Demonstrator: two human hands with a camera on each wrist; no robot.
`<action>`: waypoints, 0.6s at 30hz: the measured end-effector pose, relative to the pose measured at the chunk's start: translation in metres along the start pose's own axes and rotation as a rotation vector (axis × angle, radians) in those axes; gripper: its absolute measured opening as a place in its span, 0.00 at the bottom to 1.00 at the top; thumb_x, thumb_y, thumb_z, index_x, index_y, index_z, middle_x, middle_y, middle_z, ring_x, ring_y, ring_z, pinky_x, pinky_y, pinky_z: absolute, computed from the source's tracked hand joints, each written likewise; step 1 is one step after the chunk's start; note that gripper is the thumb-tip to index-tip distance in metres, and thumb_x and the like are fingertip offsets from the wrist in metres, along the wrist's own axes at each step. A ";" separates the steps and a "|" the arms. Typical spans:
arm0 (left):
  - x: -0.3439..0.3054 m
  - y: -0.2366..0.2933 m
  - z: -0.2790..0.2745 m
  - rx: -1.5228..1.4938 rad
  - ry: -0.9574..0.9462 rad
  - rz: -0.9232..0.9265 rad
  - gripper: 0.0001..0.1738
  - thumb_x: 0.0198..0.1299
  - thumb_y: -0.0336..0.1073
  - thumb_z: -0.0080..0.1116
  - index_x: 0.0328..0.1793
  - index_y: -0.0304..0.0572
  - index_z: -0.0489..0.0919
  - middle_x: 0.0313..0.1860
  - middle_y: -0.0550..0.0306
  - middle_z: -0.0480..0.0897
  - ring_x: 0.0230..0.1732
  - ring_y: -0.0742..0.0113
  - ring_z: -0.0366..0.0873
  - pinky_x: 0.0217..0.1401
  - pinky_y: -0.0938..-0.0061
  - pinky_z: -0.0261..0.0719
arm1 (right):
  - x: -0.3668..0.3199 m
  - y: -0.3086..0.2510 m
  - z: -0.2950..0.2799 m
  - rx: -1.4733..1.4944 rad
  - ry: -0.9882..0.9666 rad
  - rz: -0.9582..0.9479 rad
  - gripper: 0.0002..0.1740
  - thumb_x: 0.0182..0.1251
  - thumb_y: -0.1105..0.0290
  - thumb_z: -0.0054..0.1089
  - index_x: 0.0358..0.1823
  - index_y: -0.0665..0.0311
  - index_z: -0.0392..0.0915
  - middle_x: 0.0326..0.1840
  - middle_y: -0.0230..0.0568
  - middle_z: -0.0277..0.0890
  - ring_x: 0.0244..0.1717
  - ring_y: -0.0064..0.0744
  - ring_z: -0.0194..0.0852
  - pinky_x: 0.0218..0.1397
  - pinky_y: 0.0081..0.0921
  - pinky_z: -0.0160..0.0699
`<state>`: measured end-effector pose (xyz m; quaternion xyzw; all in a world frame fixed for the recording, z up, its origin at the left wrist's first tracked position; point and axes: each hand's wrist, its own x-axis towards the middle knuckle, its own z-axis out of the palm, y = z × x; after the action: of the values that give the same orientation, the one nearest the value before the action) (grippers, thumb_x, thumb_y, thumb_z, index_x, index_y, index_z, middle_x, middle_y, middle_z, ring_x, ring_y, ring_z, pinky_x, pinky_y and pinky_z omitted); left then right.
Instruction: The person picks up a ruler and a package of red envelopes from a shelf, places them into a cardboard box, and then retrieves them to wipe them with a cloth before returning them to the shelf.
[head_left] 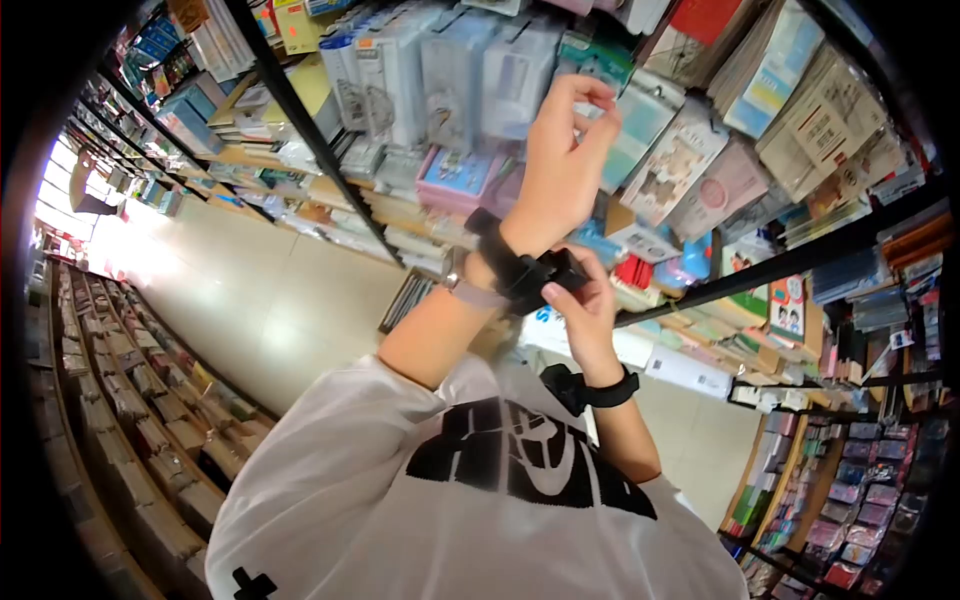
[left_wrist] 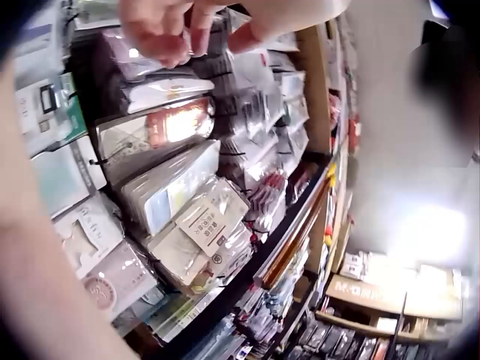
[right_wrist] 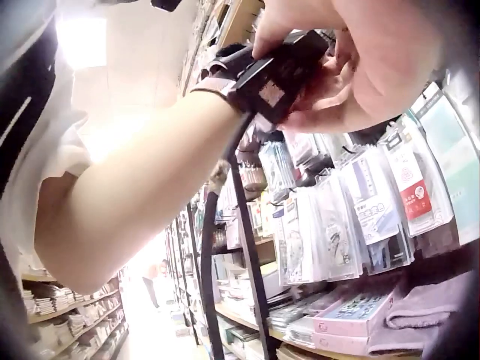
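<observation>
With our right hand (head_left: 594, 305) we gripped the black camera (right_wrist: 279, 75); our left hand (head_left: 568, 170) had loosely bent fingers.

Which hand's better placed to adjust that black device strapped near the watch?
Likely the right hand: it holds the black device, while the left hand is on the arm that wears both device and watch, so could hardly reach it.

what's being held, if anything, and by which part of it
The right hand holds the black wrist device by its edges; the left hand holds nothing.
</observation>
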<state>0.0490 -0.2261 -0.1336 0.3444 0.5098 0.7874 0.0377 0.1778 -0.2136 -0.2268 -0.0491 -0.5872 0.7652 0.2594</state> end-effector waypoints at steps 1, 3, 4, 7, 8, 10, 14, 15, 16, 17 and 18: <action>-0.005 0.004 -0.009 0.016 -0.009 -0.011 0.11 0.57 0.29 0.54 0.46 0.37 0.72 0.41 0.56 0.75 0.26 0.74 0.68 0.29 0.79 0.67 | -0.008 -0.005 0.010 0.020 0.017 0.001 0.22 0.54 0.82 0.62 0.51 0.66 0.71 0.49 0.35 0.72 0.50 0.22 0.70 0.54 0.22 0.71; -0.016 0.012 -0.025 0.283 0.007 0.195 0.11 0.61 0.31 0.52 0.49 0.40 0.73 0.46 0.61 0.76 0.34 0.75 0.73 0.25 0.81 0.71 | -0.024 -0.006 0.020 0.029 0.025 0.000 0.21 0.53 0.81 0.63 0.50 0.66 0.71 0.46 0.34 0.73 0.48 0.22 0.71 0.54 0.21 0.71; -0.023 0.021 -0.027 0.259 0.044 0.274 0.09 0.56 0.27 0.54 0.44 0.37 0.73 0.39 0.55 0.73 0.27 0.69 0.68 0.30 0.77 0.68 | -0.031 -0.006 0.024 0.036 0.026 0.004 0.20 0.53 0.81 0.63 0.49 0.66 0.71 0.46 0.34 0.74 0.47 0.21 0.71 0.53 0.21 0.71; -0.042 0.030 -0.048 0.386 -0.058 0.303 0.09 0.58 0.26 0.52 0.45 0.37 0.75 0.43 0.56 0.76 0.37 0.70 0.74 0.34 0.78 0.74 | -0.047 -0.006 0.043 0.068 0.038 0.033 0.18 0.55 0.79 0.62 0.48 0.67 0.72 0.44 0.34 0.74 0.45 0.21 0.72 0.51 0.20 0.71; -0.047 0.032 -0.055 0.439 -0.065 0.377 0.08 0.56 0.24 0.51 0.43 0.37 0.76 0.41 0.53 0.75 0.37 0.66 0.74 0.38 0.77 0.73 | -0.050 -0.004 0.050 0.158 0.102 0.078 0.17 0.56 0.78 0.62 0.47 0.67 0.72 0.43 0.34 0.75 0.43 0.22 0.73 0.50 0.20 0.72; -0.061 0.038 -0.066 0.490 -0.105 0.248 0.08 0.57 0.25 0.50 0.43 0.38 0.76 0.41 0.52 0.74 0.37 0.62 0.74 0.40 0.74 0.73 | -0.052 -0.004 0.063 0.290 0.153 0.167 0.14 0.59 0.75 0.59 0.46 0.68 0.73 0.40 0.34 0.76 0.40 0.22 0.75 0.46 0.20 0.75; -0.068 0.025 -0.095 0.600 -0.090 0.179 0.07 0.58 0.27 0.50 0.40 0.40 0.77 0.42 0.50 0.74 0.36 0.55 0.75 0.40 0.67 0.73 | -0.054 0.003 0.085 0.337 0.126 0.275 0.11 0.63 0.69 0.56 0.43 0.67 0.74 0.37 0.35 0.78 0.36 0.24 0.79 0.37 0.18 0.78; -0.069 0.025 -0.101 0.644 -0.075 0.156 0.05 0.57 0.28 0.50 0.39 0.41 0.76 0.43 0.48 0.73 0.36 0.49 0.76 0.40 0.63 0.74 | -0.052 0.002 0.089 0.347 0.118 0.326 0.11 0.64 0.68 0.56 0.43 0.67 0.74 0.36 0.36 0.78 0.35 0.25 0.80 0.35 0.17 0.77; -0.071 0.027 -0.104 0.658 -0.037 0.079 0.05 0.58 0.28 0.50 0.38 0.41 0.77 0.43 0.47 0.74 0.36 0.48 0.77 0.41 0.62 0.74 | -0.052 0.002 0.094 0.357 0.112 0.378 0.11 0.65 0.66 0.55 0.42 0.67 0.75 0.35 0.37 0.79 0.34 0.26 0.81 0.33 0.16 0.77; -0.072 0.026 -0.110 0.664 -0.029 0.082 0.05 0.58 0.28 0.50 0.38 0.41 0.77 0.43 0.47 0.74 0.36 0.48 0.77 0.41 0.62 0.74 | -0.052 0.003 0.098 0.358 0.102 0.381 0.11 0.65 0.66 0.55 0.42 0.67 0.75 0.35 0.37 0.79 0.34 0.26 0.81 0.33 0.16 0.77; -0.072 0.023 -0.117 0.675 -0.018 0.106 0.05 0.57 0.29 0.51 0.37 0.42 0.77 0.43 0.48 0.74 0.36 0.48 0.77 0.41 0.62 0.74 | -0.051 0.003 0.100 0.349 0.076 0.397 0.12 0.65 0.66 0.56 0.41 0.68 0.75 0.35 0.38 0.80 0.33 0.27 0.81 0.32 0.16 0.78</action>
<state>0.0421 -0.3575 -0.1787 0.3707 0.7226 0.5721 -0.1149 0.1829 -0.3250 -0.2107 -0.1464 -0.4151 0.8884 0.1307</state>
